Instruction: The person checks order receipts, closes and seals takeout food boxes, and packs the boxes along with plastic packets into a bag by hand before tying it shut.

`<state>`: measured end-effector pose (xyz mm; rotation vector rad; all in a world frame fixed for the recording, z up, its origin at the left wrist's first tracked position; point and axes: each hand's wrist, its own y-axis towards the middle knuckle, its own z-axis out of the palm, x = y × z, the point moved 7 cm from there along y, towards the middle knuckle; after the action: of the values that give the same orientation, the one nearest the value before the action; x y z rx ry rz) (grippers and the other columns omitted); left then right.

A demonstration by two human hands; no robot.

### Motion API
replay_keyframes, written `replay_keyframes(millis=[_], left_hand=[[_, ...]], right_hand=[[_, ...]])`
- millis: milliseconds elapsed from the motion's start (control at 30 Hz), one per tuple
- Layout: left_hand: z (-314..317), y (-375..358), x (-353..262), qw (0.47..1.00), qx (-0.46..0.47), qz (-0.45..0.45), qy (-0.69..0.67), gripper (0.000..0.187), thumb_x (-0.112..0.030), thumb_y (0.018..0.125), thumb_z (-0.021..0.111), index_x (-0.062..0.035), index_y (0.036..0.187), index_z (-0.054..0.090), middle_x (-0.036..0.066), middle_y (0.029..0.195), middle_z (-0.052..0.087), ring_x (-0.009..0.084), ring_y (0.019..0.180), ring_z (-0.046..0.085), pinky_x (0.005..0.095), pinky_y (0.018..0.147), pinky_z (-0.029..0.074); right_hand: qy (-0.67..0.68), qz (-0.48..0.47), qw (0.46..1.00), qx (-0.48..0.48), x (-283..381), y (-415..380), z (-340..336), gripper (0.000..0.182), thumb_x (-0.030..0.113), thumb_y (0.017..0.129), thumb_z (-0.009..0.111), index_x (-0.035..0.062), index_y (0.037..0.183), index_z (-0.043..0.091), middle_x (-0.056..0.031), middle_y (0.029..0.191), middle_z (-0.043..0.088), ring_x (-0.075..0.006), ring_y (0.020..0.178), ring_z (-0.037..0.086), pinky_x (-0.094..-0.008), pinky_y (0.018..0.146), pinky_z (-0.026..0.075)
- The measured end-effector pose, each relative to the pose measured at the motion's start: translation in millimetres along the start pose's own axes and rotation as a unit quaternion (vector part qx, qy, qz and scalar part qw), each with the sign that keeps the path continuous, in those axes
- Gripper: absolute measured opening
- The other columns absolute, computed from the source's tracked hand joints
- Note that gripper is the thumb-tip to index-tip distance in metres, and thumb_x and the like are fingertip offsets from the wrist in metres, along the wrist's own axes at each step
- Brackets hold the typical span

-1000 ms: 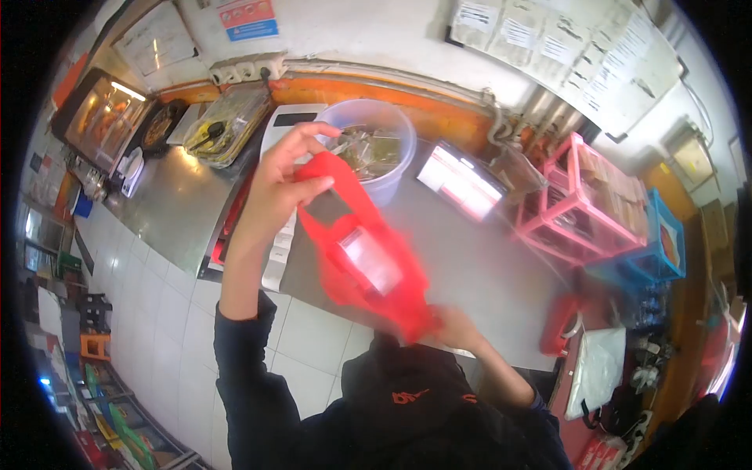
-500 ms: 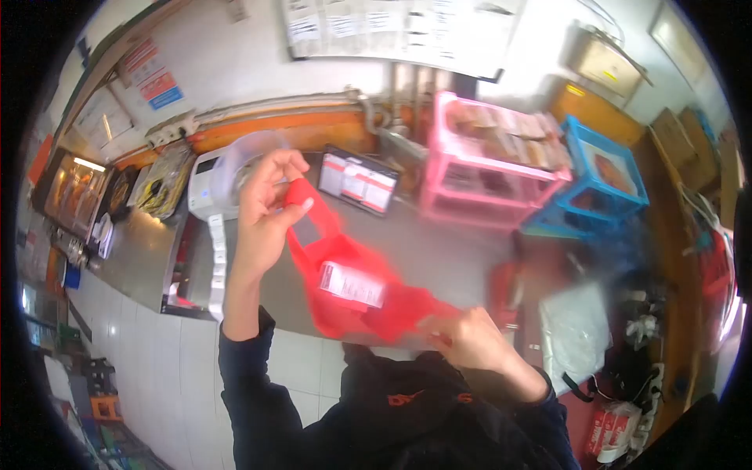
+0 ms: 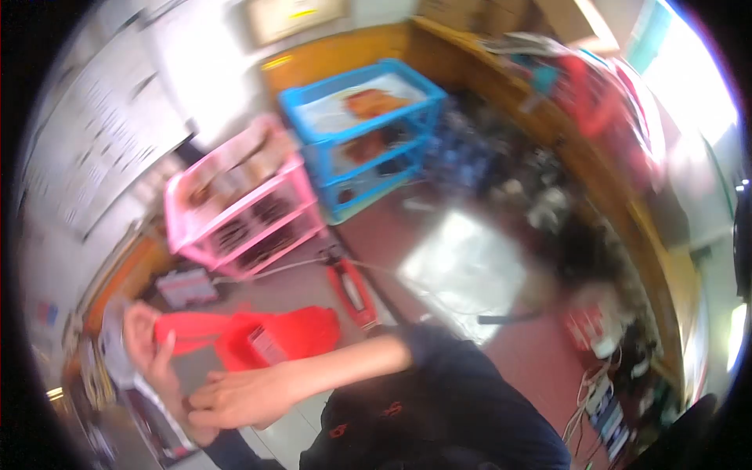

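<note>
My left hand (image 3: 150, 348) is at the left and grips a strap-like handle of a red carrier bag (image 3: 301, 333). The bag stretches to the right of that hand over the grey tabletop, with a white printed label (image 3: 268, 345) on its side. My right hand (image 3: 247, 395) lies across my left wrist, below the bag, its fingers slightly bent and nothing visible in them. Its forearm passes in front of the bag's lower edge. Motion blur softens both hands.
A pink rack (image 3: 243, 204) of packets and a blue rack (image 3: 368, 125) stand behind the bag. A tablet (image 3: 186, 287) and a long red tool-like object (image 3: 352, 294) lie nearby. Clear plastic sheeting (image 3: 462, 266) covers part of the reddish surface. Cables and a power strip (image 3: 607, 419) are at right.
My view has swung right. My right hand has let go of the bag's far end and moved to my left wrist. The bag remains in my left hand.
</note>
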<state>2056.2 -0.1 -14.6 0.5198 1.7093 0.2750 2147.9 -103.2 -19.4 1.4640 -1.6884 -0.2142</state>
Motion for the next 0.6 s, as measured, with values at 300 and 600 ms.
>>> replay_keyframes(millis=[300,600], left_hand=[[-18.6,5.6,43.3,0.983,0.065,-0.038,0.165,0.039,-0.008,0.07,0.054,0.0004,0.106,0.042,0.013,0.111,0.042,0.0251,0.105,0.043,0.0353,0.093,0.03],[159.8,46.4,-51.1,0.861,0.243,0.109,0.433,0.061,-0.044,0.074,0.05,-0.0019,0.117,0.04,0.024,0.116,0.031,0.0361,0.101,0.042,0.0434,0.089,0.03]], right_hand=[[-0.209,0.408,0.826,-0.327,-13.3,-295.3,-221.6,0.027,-0.002,0.067,0.054,0.0051,0.093,0.056,-0.0109,0.091,0.056,-0.0242,0.087,0.055,-0.0355,0.076,0.045],[-0.558,0.779,0.205,-0.2,40.3,-794.3,-301.4,0.041,0.037,0.079,0.047,0.0025,0.097,0.059,-0.0194,0.093,0.059,-0.0324,0.091,0.056,-0.0419,0.08,0.042]])
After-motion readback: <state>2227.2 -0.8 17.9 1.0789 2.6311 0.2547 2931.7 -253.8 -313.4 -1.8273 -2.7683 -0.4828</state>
